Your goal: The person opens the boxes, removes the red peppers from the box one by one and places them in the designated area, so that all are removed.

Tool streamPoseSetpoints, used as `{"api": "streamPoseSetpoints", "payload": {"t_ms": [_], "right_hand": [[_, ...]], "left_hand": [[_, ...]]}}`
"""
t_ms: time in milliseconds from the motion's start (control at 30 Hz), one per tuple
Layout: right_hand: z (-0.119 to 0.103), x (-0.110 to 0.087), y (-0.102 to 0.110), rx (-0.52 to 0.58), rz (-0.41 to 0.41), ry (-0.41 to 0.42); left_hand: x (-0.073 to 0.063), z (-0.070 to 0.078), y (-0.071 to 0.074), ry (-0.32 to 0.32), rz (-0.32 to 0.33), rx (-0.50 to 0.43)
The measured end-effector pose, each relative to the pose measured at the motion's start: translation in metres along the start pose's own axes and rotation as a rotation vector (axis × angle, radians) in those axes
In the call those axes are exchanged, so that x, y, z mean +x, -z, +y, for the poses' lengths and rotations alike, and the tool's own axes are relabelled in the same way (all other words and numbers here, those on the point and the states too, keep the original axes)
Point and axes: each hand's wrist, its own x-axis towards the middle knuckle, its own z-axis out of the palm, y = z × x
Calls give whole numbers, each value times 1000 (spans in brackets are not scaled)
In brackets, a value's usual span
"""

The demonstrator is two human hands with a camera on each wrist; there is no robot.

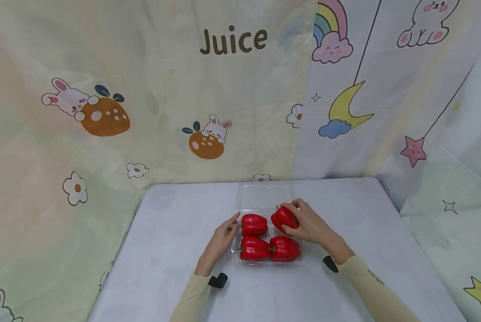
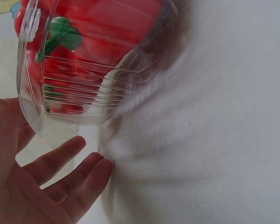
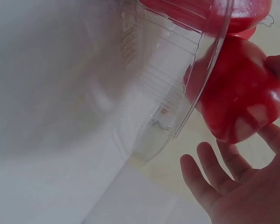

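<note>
In the head view, a clear plastic clamshell box (image 1: 233,250) holds three red bell peppers with green stems: one at back left (image 1: 254,225), one at front left (image 1: 254,249) and one at front right (image 1: 284,249). My right hand (image 1: 306,222) grips a fourth red bell pepper (image 1: 284,219) between thumb and fingers at the back right corner. The right wrist view shows that pepper (image 3: 242,93) tilted above the box's rim. My left hand (image 1: 220,239) is at the left side of the box, fingers extended, fingertips at its rim (image 2: 30,100).
The box's transparent lid (image 1: 265,197) lies folded back toward the table's far edge. A white cloth covers the table (image 1: 176,232). Behind it hangs a printed curtain (image 1: 164,89) with cartoon rabbits and the word Juice. Black wrist cameras (image 1: 218,280) show at both sleeves.
</note>
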Motion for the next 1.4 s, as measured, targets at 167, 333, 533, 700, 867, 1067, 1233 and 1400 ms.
{"api": "streamPoseSetpoints", "payload": {"t_ms": [167,333,533,700,867,1067,1233,1400], "right_hand": [[1,-1,0,-2,25,-4],[2,-1,1,-2,36,-18],[5,-1,4,-4,39,-29],[6,-1,8,-5,59,-16],[7,-1,12,6,68,-30],[9,-1,16,12,72,-58],[10,-1,20,13,81,-68],[12,-1,20,11,96,-76]], "left_hand": [[0,0,0,3,2,-1],[0,0,0,13,0,4],[1,0,0,15,-4,4],[1,0,0,16,-5,13],[1,0,-1,12,-4,15],[1,0,0,9,-6,10],[1,-1,-1,11,-3,13],[1,-1,-1,12,-2,8]]}}
